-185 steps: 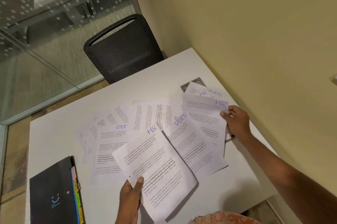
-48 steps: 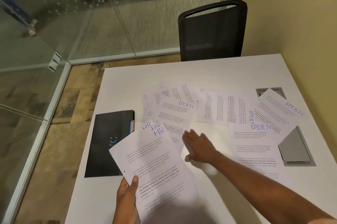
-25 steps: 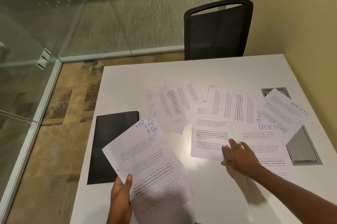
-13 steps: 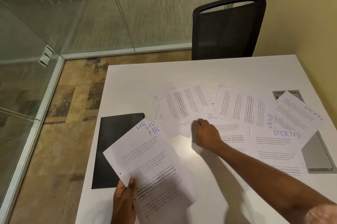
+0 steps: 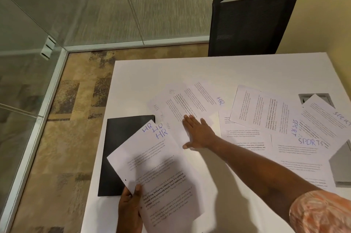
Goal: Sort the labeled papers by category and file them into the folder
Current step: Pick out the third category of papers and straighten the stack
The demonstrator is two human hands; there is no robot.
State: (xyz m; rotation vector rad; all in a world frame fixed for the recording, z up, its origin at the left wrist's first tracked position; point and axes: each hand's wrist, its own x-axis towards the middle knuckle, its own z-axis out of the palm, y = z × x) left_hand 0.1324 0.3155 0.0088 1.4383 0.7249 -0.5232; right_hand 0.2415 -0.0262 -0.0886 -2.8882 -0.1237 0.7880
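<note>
I see bare bench (image 5: 209, 69) beyond my right hand (image 5: 198, 134) and below its wrist. My right hand lies flat, fingers straight, on loose sheets (image 5: 178, 107). My left hand (image 5: 130, 208) pinches the HR stack (image 5: 157, 168), which overlaps the black folder (image 5: 117, 147) at the bench's left edge.

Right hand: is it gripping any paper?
No, the right hand lies flat with straight fingers on the loose sheets, while only the left hand grips the HR stack.
</note>
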